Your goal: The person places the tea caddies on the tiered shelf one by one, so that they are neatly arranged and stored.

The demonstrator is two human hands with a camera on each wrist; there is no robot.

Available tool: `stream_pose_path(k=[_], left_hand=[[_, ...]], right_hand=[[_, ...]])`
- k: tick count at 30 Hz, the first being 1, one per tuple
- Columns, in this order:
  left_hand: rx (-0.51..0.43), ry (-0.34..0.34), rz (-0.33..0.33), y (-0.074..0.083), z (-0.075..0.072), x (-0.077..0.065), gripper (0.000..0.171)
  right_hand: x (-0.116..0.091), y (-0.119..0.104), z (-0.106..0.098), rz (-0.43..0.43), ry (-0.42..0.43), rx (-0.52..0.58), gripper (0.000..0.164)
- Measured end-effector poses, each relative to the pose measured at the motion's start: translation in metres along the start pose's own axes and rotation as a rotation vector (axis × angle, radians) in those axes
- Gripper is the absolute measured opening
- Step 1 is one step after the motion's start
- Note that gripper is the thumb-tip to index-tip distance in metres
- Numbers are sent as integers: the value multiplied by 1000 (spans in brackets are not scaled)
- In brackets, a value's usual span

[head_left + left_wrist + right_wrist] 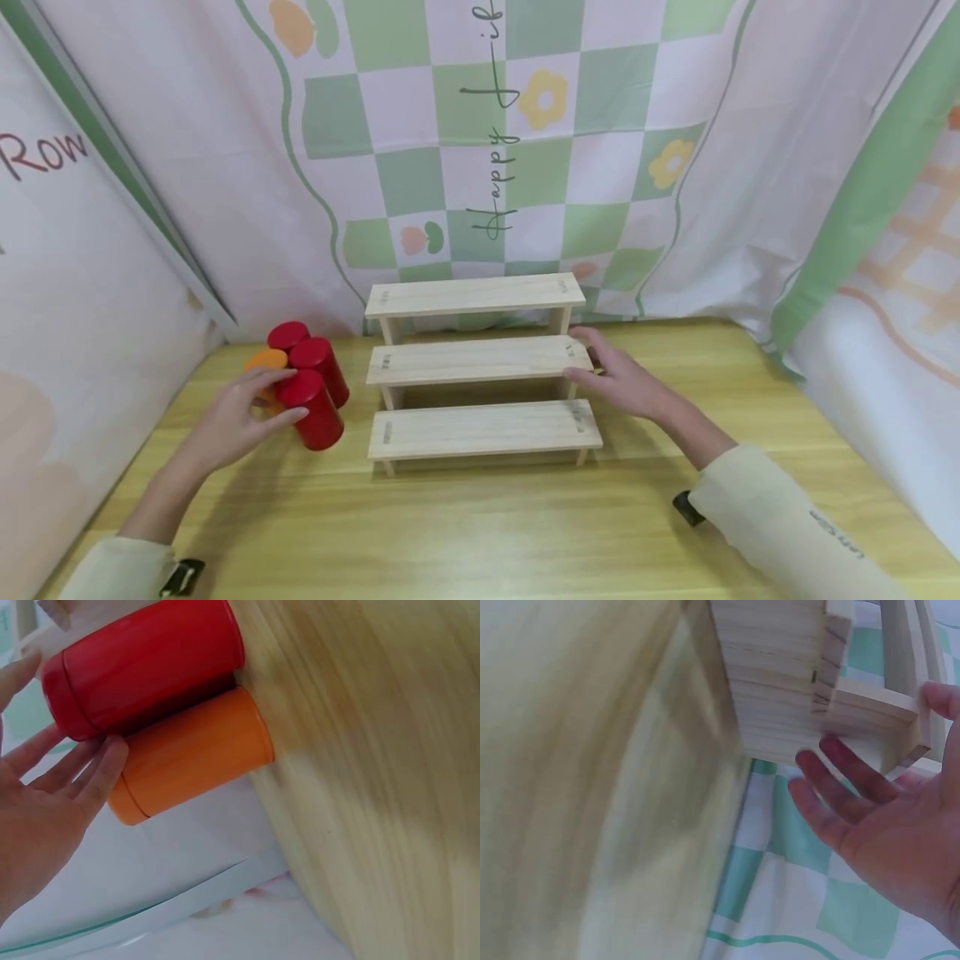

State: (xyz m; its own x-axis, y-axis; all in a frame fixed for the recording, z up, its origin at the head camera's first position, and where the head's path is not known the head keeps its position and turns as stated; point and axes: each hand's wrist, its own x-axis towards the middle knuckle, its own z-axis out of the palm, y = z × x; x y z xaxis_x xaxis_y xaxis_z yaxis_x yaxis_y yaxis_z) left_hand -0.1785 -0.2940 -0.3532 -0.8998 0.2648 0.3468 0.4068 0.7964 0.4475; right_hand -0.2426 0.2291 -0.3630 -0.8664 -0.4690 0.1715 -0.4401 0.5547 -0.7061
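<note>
My left hand (225,421) has thumb and fingers on either side of the lid end of a red cylindrical can (321,421) standing on the table. In the left wrist view, its other fingertips lie against an orange can (195,757) beside it. Two more red cans, a nearer one (327,377) and a farther one (288,335), stand just behind. My right hand (626,379) holds the right end of the middle step of a pale three-step wooden stand (472,360). Its thumb and forefinger straddle the step's end, while the other fingers extend below in the right wrist view.
The stand rests on a wood-grain table (480,533), its highest step near a green-and-white checked curtain (525,167). White cloth walls (82,292) border the left and right sides. The cans are grouped left of the stand.
</note>
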Motion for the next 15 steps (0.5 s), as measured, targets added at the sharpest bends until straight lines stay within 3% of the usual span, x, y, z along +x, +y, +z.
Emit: stream_pose_path(k=[6, 15], left_hand=[[-25, -41, -54, -3, 8, 2, 60], [-91, -14, -61, -4, 13, 2, 57]], right_hand=[[0, 6, 5, -12, -43, 163, 58], [0, 8, 9, 43, -42, 219, 62]])
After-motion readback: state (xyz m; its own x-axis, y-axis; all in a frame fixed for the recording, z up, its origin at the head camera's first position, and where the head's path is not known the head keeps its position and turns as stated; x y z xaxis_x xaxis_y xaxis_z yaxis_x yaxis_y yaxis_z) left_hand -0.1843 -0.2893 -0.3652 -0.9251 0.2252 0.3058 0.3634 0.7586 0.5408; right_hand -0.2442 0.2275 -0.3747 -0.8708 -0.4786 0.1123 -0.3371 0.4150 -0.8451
